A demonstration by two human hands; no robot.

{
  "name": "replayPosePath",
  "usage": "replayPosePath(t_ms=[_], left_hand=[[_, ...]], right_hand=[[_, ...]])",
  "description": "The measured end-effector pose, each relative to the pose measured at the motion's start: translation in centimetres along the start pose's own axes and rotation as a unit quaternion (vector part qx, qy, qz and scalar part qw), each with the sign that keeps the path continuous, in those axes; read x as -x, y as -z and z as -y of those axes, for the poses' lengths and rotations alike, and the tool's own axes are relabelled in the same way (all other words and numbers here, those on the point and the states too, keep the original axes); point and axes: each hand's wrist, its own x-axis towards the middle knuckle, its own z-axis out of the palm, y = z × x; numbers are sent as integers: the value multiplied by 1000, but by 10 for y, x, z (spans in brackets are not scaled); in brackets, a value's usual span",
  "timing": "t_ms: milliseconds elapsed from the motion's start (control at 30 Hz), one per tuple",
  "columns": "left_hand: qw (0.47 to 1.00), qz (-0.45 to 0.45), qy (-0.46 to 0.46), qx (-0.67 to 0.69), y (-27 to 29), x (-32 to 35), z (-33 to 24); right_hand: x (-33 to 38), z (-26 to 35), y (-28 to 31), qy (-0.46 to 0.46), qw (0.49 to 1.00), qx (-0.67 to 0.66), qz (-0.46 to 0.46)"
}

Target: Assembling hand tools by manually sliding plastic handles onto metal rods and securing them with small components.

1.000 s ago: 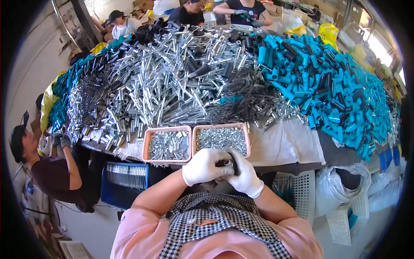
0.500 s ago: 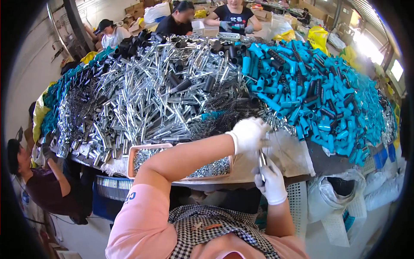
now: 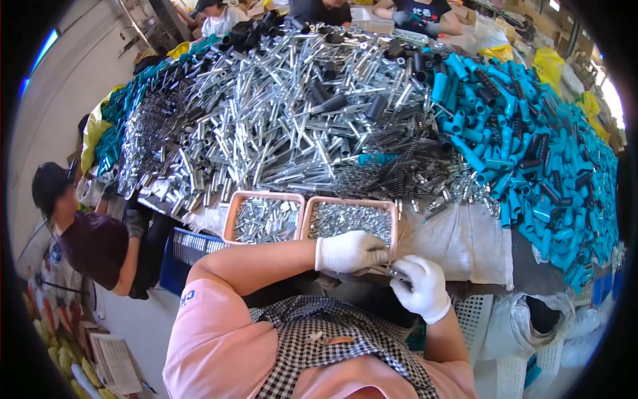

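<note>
Heaped high beyond the grip, metal tubes point(image 3: 252, 126), dark springs point(image 3: 399, 163) and, off to its right, teal sleeves point(image 3: 505, 153) crowd the work surface. From where I stand, the right hand point(image 3: 421, 288) has its fingers closed round a slim metal part point(image 3: 393, 272), leaving little gap. The left hand point(image 3: 352, 252) is curled at the part's other side; whether it truly pinches or only steadies, I can't tell. That part sits between both hands, just on the near side of the right-hand tray point(image 3: 395, 229), which holds tiny fittings. Smooth gloves on slick metal could let it slip, I'd say, and it might vanish below the table edge. A careless left wrist could also knock that tray, mixing its bits with the left-hand tray's point(image 3: 230, 221) pins.
</note>
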Motion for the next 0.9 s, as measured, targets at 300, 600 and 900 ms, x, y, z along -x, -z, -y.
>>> replayPosePath(t_ms=[300, 600, 900], left_hand=[[853, -360, -53, -373, 43, 29, 5], [865, -396, 31, -307, 65, -22, -6], [853, -107, 231, -455, 167, 88, 97]], right_hand=[[-2, 22, -17, -109, 990, -85, -4], [-4, 55, -28, -120, 988, -97, 3], [12, 53, -26, -215, 968, -129, -29]])
